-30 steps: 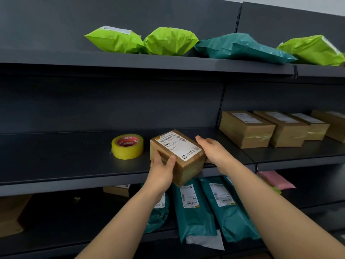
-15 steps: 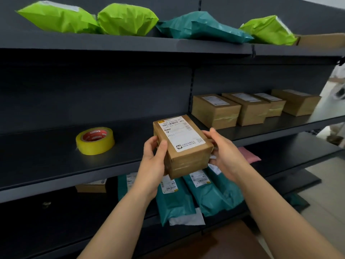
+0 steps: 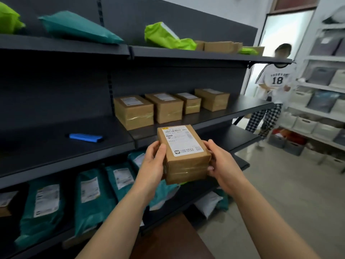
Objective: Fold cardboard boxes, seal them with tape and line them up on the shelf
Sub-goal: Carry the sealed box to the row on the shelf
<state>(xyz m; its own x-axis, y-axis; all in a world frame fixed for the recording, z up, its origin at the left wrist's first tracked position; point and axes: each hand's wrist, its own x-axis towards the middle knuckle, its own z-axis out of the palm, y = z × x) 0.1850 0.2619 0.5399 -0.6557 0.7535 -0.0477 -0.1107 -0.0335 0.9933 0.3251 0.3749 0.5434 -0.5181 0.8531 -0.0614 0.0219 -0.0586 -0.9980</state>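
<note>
Between my two hands, in the air just off the front edge of the dark grey metal middle shelf (image 3: 56, 156), sits the small brown cardboard box with the white shipping label (image 3: 183, 154). It is sealed with clear tape and tilted label-up. My left hand (image 3: 151, 165) clamps its nine o'clock side with the thumb lying on the top edge. My right hand (image 3: 222, 165) clamps the three o'clock side, fingers curled against the cardboard. The hold is the same as half a second ago, but I have swung to the right. The row of four taped brown cardboard boxes (image 3: 167, 109) on the shelf, then at two o'clock of my box, now stands at twelve o'clock, well apart from it. At ten o'clock a flat blue object (image 3: 85, 137) lies on the shelf. Below, at eight o'clock, teal plastic mailers (image 3: 89, 193) lie on the lower shelf. At two o'clock a person in a white shirt numbered 18 (image 3: 274, 83) has come into view.
</note>
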